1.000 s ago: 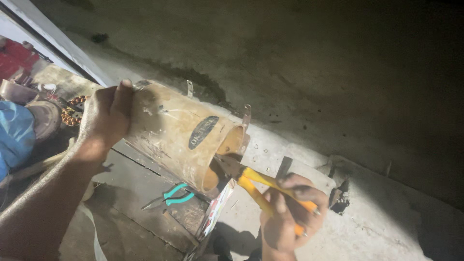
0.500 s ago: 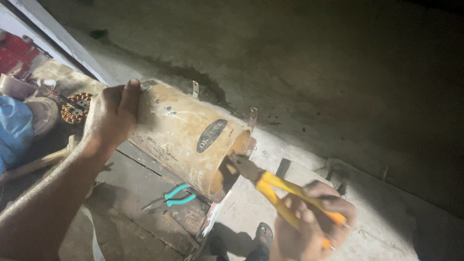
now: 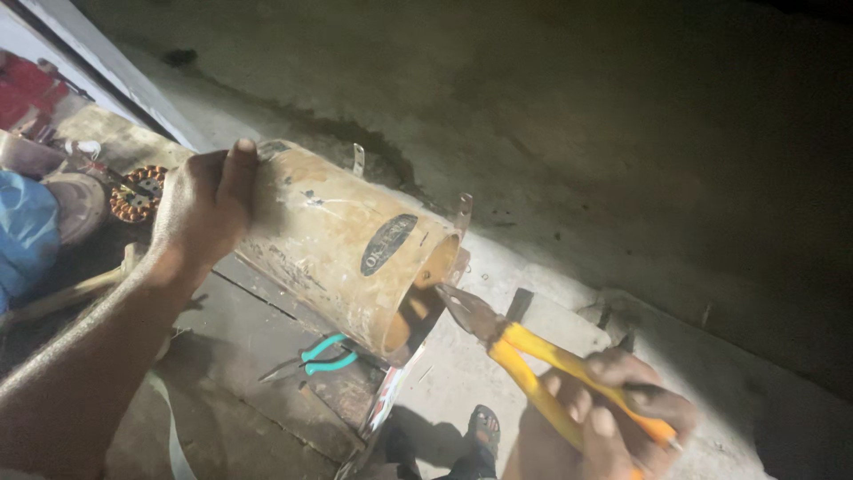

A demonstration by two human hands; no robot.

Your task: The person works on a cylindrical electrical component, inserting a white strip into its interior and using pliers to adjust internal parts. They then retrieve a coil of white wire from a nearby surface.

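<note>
Outdoors perhaps, rough concrete floor (image 3: 622,133).

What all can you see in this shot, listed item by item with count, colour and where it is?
Metal cylinder housing: one, tan, centre, tilted, open end toward the pliers.
Yellow-handled pliers: one, nose at the cylinder's open rim.
Small teal-handled pliers: one, on the boards below the cylinder.
Copper-wound stator: one, orange-brown, left.
Blue cloth: one, far left edge.
Sandalled foot: one, bottom centre.
Left hand: grips the cylinder's far end.
Right hand: closed around the yellow handles.
</note>
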